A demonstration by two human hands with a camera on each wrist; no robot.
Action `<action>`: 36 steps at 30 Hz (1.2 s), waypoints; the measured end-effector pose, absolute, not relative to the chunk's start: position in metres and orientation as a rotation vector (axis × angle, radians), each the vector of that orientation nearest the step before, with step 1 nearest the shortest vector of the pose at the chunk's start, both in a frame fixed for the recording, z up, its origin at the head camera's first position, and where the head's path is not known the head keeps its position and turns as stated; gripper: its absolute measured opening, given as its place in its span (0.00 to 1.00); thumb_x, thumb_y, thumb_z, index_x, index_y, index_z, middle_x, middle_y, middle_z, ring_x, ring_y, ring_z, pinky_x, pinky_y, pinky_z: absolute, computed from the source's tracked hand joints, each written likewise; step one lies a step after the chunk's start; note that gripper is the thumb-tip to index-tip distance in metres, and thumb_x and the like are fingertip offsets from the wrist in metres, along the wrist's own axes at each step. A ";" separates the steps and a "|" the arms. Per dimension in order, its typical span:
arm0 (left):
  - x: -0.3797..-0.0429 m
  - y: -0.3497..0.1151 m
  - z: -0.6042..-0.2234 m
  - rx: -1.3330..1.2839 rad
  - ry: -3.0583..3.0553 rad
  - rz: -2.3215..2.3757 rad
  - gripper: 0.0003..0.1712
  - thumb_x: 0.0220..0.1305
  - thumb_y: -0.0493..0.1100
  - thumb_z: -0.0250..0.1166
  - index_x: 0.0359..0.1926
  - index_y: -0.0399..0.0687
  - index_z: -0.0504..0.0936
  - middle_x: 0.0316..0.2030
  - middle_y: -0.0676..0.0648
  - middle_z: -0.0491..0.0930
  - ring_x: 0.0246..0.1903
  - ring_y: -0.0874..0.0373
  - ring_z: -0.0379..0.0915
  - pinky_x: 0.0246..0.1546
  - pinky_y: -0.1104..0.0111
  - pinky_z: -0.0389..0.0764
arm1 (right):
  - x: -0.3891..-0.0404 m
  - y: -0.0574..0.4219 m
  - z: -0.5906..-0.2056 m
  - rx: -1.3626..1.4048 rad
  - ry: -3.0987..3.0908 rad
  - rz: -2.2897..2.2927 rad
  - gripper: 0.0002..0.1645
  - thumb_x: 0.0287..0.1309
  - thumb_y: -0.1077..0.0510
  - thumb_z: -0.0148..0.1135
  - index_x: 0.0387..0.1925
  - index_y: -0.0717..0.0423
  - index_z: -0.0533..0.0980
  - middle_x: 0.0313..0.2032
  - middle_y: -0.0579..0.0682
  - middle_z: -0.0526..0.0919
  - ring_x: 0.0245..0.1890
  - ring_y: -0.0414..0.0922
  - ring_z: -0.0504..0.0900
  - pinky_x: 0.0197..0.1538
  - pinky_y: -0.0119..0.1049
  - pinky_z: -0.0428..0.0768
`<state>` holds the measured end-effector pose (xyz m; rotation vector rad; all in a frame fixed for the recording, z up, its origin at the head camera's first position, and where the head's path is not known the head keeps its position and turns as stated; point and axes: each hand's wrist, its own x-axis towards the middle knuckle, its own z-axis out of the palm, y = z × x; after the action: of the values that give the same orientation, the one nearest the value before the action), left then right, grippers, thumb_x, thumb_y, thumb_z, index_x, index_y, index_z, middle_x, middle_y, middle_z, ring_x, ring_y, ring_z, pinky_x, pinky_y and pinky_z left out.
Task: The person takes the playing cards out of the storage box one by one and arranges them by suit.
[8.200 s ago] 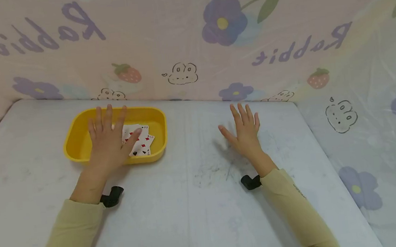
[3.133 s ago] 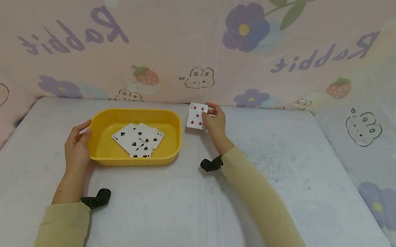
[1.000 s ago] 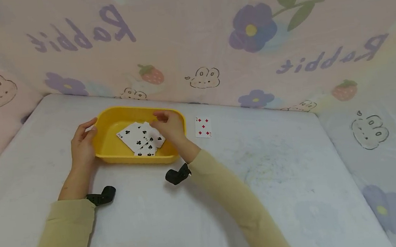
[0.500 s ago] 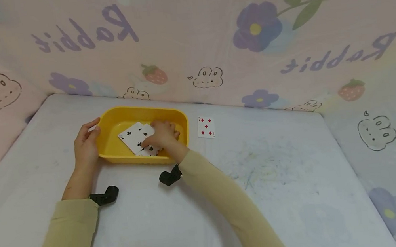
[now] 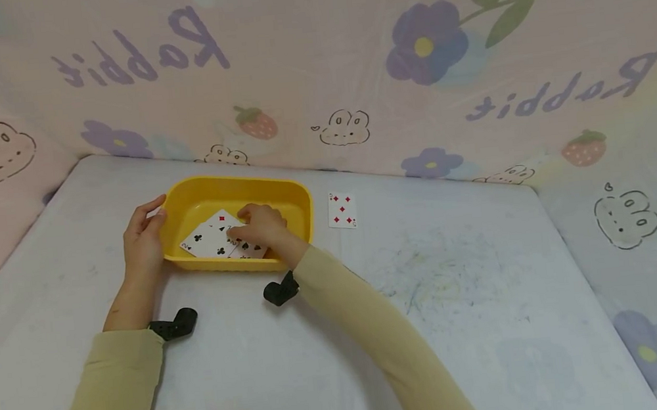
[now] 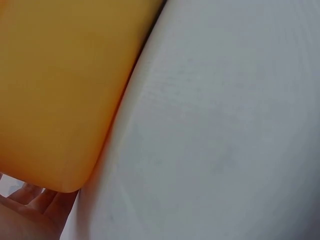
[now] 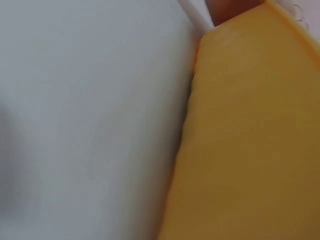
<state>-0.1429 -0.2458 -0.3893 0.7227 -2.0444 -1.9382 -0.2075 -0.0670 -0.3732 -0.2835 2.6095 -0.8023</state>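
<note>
In the head view, my left hand [image 5: 143, 239] holds the left end of a yellow plastic basin [image 5: 255, 184], thumb by the rim. Its bent fingers [image 6: 47, 205] show past the basin's outer wall in the left wrist view. Inside the basin, several overlapping playing cards [image 5: 204, 239] lie face up, clubs and spades among them, plus a red diamond pip. My right hand [image 5: 268, 227] reaches over the near rim and touches the pile, thumb and forefinger apart; its other fingers are partly hidden. A five of diamonds [image 5: 342, 209] lies face up on the table, right of the basin.
The white-covered table [image 5: 442, 273] has faint scribbled marks on its right half. A printed curtain [image 5: 291, 63] with flowers and rabbits hangs behind and at both sides. Black wrist cameras [image 5: 179, 324] sit at both cuffs.
The right hand set the five of diamonds on the table, then moved left into the basin. The cards there have shifted left and spread, showing a red diamond pip. The left hand stays at the basin.
</note>
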 end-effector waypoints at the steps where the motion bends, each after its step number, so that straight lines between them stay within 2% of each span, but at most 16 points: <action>1: -0.143 -0.246 -0.389 0.722 -2.040 -1.938 0.19 0.73 0.50 0.50 0.62 0.65 0.75 0.41 0.65 0.69 0.44 0.69 0.63 0.43 0.86 0.68 | -0.208 -0.070 -0.373 -0.271 2.625 -0.789 0.29 0.57 0.41 0.64 0.57 0.46 0.75 0.53 0.45 0.78 0.52 0.48 0.69 0.59 0.42 0.63; 7: -0.142 -0.244 -0.390 0.700 -2.018 -1.970 0.19 0.73 0.49 0.51 0.62 0.63 0.75 0.40 0.63 0.69 0.42 0.69 0.64 0.40 0.85 0.68 | -0.209 -0.093 -0.369 -0.148 2.695 -0.857 0.27 0.55 0.41 0.66 0.55 0.43 0.77 0.54 0.46 0.76 0.54 0.46 0.67 0.59 0.40 0.62; 11: -0.144 -0.243 -0.391 0.694 -2.038 -1.957 0.20 0.73 0.49 0.50 0.62 0.63 0.75 0.41 0.63 0.70 0.43 0.68 0.65 0.43 0.84 0.68 | -0.210 -0.105 -0.371 -0.079 2.744 -0.847 0.30 0.50 0.40 0.69 0.56 0.41 0.77 0.55 0.46 0.74 0.57 0.46 0.65 0.62 0.42 0.61; 16: -0.144 -0.244 -0.390 0.719 -2.043 -1.948 0.19 0.73 0.50 0.50 0.62 0.65 0.74 0.44 0.65 0.69 0.45 0.68 0.64 0.45 0.83 0.68 | -0.211 -0.112 -0.376 -0.081 2.793 -0.816 0.28 0.48 0.43 0.72 0.53 0.40 0.79 0.53 0.46 0.73 0.54 0.45 0.64 0.58 0.40 0.63; 22: -0.144 -0.246 -0.390 0.712 -2.014 -1.967 0.19 0.73 0.48 0.50 0.61 0.64 0.75 0.42 0.65 0.70 0.45 0.68 0.63 0.42 0.87 0.67 | -0.211 -0.113 -0.377 -0.102 2.781 -0.839 0.25 0.50 0.45 0.71 0.52 0.41 0.79 0.51 0.46 0.73 0.53 0.45 0.63 0.57 0.39 0.62; 25: -0.143 -0.245 -0.390 0.704 -2.008 -1.975 0.19 0.73 0.48 0.50 0.62 0.64 0.75 0.42 0.64 0.70 0.44 0.69 0.64 0.41 0.87 0.68 | -0.212 -0.110 -0.376 -0.123 2.765 -0.840 0.24 0.54 0.44 0.68 0.53 0.41 0.79 0.53 0.46 0.73 0.55 0.46 0.63 0.58 0.39 0.62; 29: -0.143 -0.245 -0.389 0.700 -2.020 -1.958 0.19 0.73 0.48 0.50 0.62 0.63 0.75 0.41 0.64 0.70 0.43 0.69 0.64 0.41 0.86 0.68 | -0.213 -0.109 -0.375 -0.126 2.767 -0.793 0.20 0.58 0.47 0.65 0.54 0.38 0.79 0.55 0.46 0.73 0.56 0.46 0.63 0.58 0.38 0.64; 36: -0.143 -0.246 -0.390 0.705 -2.038 -1.955 0.20 0.73 0.49 0.49 0.62 0.64 0.74 0.40 0.63 0.70 0.43 0.69 0.63 0.41 0.87 0.67 | -0.213 -0.109 -0.374 -0.138 2.759 -0.769 0.21 0.53 0.50 0.70 0.51 0.39 0.80 0.54 0.46 0.72 0.54 0.45 0.63 0.57 0.36 0.64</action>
<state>-0.1427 -0.2457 -0.3900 0.7047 -2.0379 -1.9551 -0.2125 -0.1086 -0.3745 -0.1379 2.7594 -0.7692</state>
